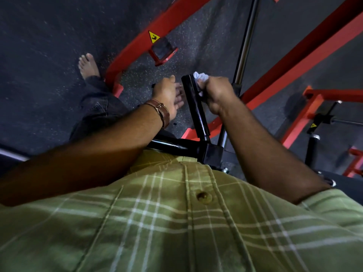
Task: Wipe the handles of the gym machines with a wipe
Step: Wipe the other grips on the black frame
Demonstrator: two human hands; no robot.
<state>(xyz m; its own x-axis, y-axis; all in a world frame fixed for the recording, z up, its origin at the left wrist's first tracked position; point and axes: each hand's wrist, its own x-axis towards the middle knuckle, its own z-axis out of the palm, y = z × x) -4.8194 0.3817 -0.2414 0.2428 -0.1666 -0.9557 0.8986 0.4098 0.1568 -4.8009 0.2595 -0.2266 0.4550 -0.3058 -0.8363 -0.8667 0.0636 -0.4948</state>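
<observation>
Black handle (194, 103) points up-left (long axis steep); right hand (217, 95) pinches wipe (200, 77) against it, left hand (170, 95) spread.

Hands: we count two, a left hand (170, 95) and a right hand (216, 95)
Wipes: one white wipe (200, 77)
Black handles: we see two, near handle (193, 103), far handle (311, 152)
Bare feet: one foot (88, 64)
Yellow warning stickers: two, sticker (153, 36), small sticker (313, 125)

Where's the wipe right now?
In the head view the white wipe sits right of center, bunched in the right hand and pressed against the top end of the black handle, with the left hand open just beside it.
</observation>
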